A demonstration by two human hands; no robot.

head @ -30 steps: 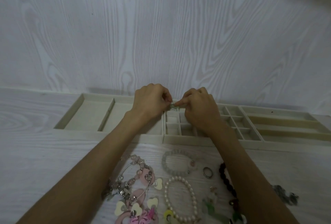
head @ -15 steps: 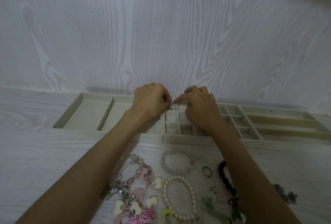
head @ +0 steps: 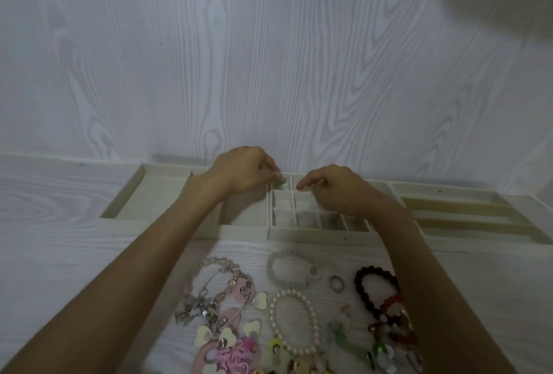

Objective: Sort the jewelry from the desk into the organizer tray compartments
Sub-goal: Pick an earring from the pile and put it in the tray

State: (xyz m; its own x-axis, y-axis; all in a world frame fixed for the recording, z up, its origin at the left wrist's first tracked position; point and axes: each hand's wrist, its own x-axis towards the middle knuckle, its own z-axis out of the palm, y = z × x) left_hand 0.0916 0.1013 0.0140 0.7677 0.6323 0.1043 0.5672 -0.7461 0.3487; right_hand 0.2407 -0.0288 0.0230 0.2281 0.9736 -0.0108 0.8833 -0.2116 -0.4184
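Right hand (head: pixel 335 191) now parted from left hand (head: pixel 245 173)

Matt, cloth-lined organizer tray (head: pixel 302 231) sits on a pale wood-grain desk (head: pixel 54 254); glossy pearl bracelet (head: pixel 294 322) and metal ring (head: pixel 336 284) gleam at lower centre.
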